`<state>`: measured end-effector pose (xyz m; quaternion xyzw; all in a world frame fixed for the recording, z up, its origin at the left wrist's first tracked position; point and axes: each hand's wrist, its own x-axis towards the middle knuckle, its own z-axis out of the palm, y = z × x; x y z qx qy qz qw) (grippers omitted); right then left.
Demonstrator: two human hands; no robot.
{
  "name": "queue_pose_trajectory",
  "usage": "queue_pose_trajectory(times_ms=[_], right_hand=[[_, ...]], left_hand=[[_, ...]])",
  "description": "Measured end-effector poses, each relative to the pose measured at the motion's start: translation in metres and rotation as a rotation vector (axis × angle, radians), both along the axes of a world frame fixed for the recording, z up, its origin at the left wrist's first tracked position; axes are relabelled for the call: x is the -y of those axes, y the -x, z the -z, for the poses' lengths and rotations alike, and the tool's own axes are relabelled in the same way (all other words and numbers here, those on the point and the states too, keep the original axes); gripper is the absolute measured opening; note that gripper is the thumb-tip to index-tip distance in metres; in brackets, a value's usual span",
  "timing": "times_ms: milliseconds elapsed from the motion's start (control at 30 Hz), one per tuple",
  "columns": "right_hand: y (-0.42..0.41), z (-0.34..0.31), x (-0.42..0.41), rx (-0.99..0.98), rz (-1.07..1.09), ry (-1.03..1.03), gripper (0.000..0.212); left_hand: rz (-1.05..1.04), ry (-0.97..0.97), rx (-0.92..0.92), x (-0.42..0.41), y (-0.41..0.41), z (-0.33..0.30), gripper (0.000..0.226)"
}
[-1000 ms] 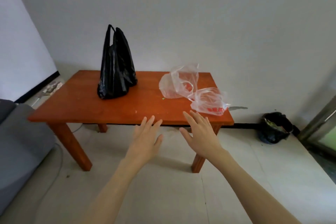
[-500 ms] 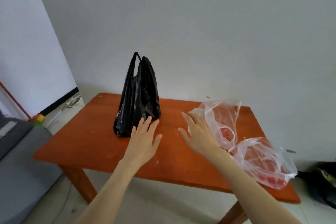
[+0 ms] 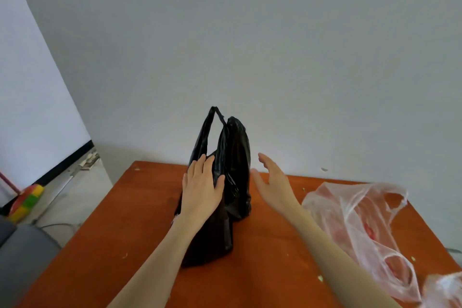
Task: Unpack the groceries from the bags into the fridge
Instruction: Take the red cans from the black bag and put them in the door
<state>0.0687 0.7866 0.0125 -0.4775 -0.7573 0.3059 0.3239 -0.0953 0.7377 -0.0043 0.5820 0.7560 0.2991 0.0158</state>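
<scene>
- Black crinkled plastic now lies under our left hand (image 3: 200, 191): its fingers are straight and a little spread, laid flat against the near side of the black bag (image 3: 233, 182), where half a second ago they hovered short of it.
- Our right hand (image 3: 272, 182) is open too, fingers apart and relaxed, palm turned toward the bag's right side, just beside it; we cannot tell whether it touches. Earlier it hung over the clear bags.
- We have come closer: the black bag, which stood farther off, now fills the middle of the view.
- We count one black bag, upright in the middle of the table (image 3: 125, 232) toward its far edge, glossy and creased, with two looped handles standing up.
- We count two clear bags (image 3: 350, 210), thin and crumpled, lying along the table's right edge, with red showing through.
- One table, smooth orange-brown wood, rectangular, dotted with pale crumbs.
- Off the left edge, a grey cushioned seat (image 3: 22, 257) and a red-yellow-green object (image 3: 26, 199) on the floor.
</scene>
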Motion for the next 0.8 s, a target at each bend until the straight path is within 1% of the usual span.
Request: queue_pose_trajectory(times_ms=[67, 100, 167, 233, 267, 333, 367, 400, 433, 467, 533, 567, 600, 633, 700, 733, 800], right_hand=[[0.017, -0.008, -0.02, -0.163, 0.025, -0.016, 0.054], [0.025, -0.013, -0.03, -0.209, 0.028, -0.033, 0.055], [0.042, -0.024, -0.049, -0.225, -0.007, -0.028, 0.061], [0.056, -0.03, -0.067, -0.176, -0.055, 0.033, 0.063], [0.062, -0.03, -0.076, -0.156, -0.066, 0.068, 0.057], [0.067, -0.024, -0.089, -0.174, -0.065, 0.105, 0.034], [0.066, -0.019, -0.093, -0.208, -0.053, 0.108, 0.032], [0.062, -0.014, -0.097, -0.257, -0.029, 0.14, 0.034], [0.058, -0.009, -0.1, -0.346, 0.005, 0.205, 0.034], [0.051, -0.005, -0.103, -0.476, 0.049, 0.309, 0.033], [0.034, 0.003, -0.109, -0.741, 0.151, 0.513, 0.034], [0.023, 0.006, -0.11, -0.806, 0.192, 0.557, 0.036], [0.014, 0.013, -0.112, -0.779, 0.227, 0.551, 0.039], [0.006, 0.019, -0.113, -0.661, 0.252, 0.503, 0.045], [-0.005, 0.033, -0.108, -0.255, 0.268, 0.375, 0.06], [-0.01, 0.042, -0.106, -0.034, 0.274, 0.33, 0.07], [-0.016, 0.059, -0.103, 0.294, 0.271, 0.283, 0.089]], left_hand=[[-0.019, 0.02, 0.024, -0.027, 0.001, -0.004, 0.063], [-0.033, 0.046, 0.046, -0.038, -0.001, -0.004, 0.067], [-0.071, 0.094, 0.081, -0.056, -0.003, -0.002, 0.069], [-0.108, 0.083, 0.131, -0.068, 0.0, 0.003, 0.056], [-0.117, 0.042, 0.181, -0.072, 0.003, 0.006, 0.046], [-0.116, -0.055, 0.354, -0.074, 0.01, 0.009, 0.03], [-0.123, -0.084, 0.466, -0.072, 0.014, 0.008, 0.026], [-0.144, -0.095, 0.582, -0.069, 0.019, 0.007, 0.024], [-0.179, -0.095, 0.69, -0.066, 0.024, 0.006, 0.023], [-0.222, -0.099, 0.773, -0.063, 0.029, 0.005, 0.022], [-0.294, -0.11, 0.839, -0.059, 0.037, 0.009, 0.021], [-0.31, -0.115, 0.849, -0.056, 0.039, 0.012, 0.021], [-0.316, -0.117, 0.864, -0.054, 0.04, 0.016, 0.021], [-0.307, -0.119, 0.889, -0.05, 0.041, 0.02, 0.025], [-0.25, -0.076, 0.898, -0.044, 0.041, 0.028, 0.046], [-0.217, -0.018, 0.839, -0.04, 0.042, 0.032, 0.058], [-0.195, 0.158, 0.65, -0.032, 0.046, 0.042, 0.071]])
